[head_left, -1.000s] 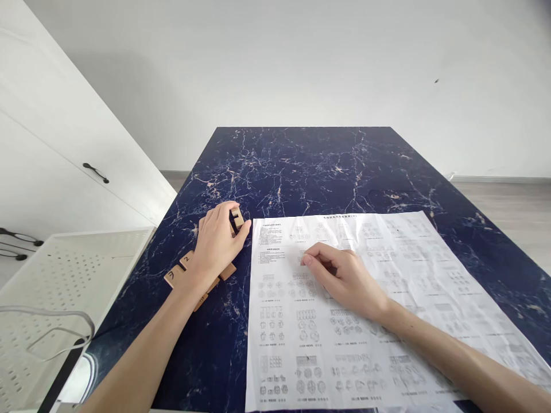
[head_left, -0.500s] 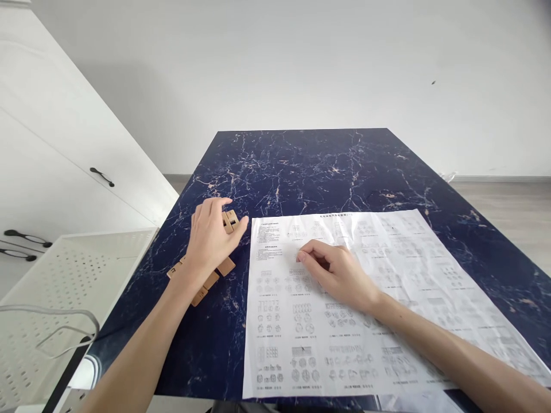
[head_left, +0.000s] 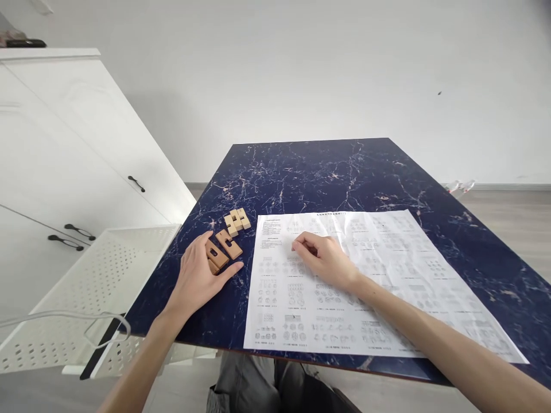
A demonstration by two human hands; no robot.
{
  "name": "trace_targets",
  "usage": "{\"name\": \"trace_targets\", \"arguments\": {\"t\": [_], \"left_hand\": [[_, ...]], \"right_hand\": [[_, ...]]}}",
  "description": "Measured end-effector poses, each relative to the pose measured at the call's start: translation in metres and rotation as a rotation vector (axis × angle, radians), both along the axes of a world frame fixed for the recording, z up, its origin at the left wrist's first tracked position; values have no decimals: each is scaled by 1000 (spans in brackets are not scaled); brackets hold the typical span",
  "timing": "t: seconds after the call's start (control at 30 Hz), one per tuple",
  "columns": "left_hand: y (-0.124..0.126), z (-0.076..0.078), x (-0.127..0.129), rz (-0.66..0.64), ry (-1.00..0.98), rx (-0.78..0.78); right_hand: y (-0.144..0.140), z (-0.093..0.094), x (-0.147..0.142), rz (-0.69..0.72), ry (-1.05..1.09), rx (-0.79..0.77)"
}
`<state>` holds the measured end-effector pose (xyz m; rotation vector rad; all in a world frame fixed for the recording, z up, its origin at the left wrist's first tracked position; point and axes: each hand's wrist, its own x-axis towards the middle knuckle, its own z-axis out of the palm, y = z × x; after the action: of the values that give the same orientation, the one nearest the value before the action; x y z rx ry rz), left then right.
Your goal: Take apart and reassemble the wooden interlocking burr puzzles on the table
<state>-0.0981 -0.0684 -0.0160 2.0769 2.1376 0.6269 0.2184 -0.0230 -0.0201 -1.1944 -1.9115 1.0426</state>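
Note:
My left hand point(head_left: 200, 278) lies at the left of the table, thumb and fingers spread around brown notched wooden puzzle pieces point(head_left: 218, 256). Its fingers partly hide these pieces, and I cannot tell whether they touch them. Just beyond the fingertips is another brown wooden piece with a slot point(head_left: 229, 245). Farther back sits a small group of pale notched wooden blocks point(head_left: 237, 222). My right hand point(head_left: 329, 261) rests on a large printed instruction sheet point(head_left: 275, 338), its fingers curled in loosely with nothing visible in them. Small diagrams and text cover the white, creased sheet.
The dark blue marbled table point(head_left: 301, 172) stands before a white wall. To the left are a white cabinet point(head_left: 112, 155) with black handles and a perforated white shelf point(head_left: 86, 287) with a pale cable point(head_left: 105, 315). Beneath the front edge show grey trousers point(head_left: 247, 384).
My left hand has moved off the wooden pieces toward me, so the pale blocks and a slotted brown piece now show. My right hand stays on the sheet. The camera view has shifted.

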Motion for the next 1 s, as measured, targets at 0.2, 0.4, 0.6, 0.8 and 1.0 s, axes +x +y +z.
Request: {"name": "trace_targets", "arguments": {"t": [0.2, 0.4, 0.6, 0.8, 1.0], "left_hand": [[10, -2, 19, -44, 3, 56], [10, 1, 22, -23, 6, 57], [6, 1, 22, -15, 67, 93], [3, -1, 23, 41, 105, 135], [0, 0, 26, -11, 168, 176]], "right_hand": [[-1, -2, 2, 9, -5, 27], [0, -3, 2, 13, -13, 55], [1, -4, 2, 21, -16, 67], [3, -8, 1, 21, -18, 72], [4, -6, 2, 25, -20, 58]]}}
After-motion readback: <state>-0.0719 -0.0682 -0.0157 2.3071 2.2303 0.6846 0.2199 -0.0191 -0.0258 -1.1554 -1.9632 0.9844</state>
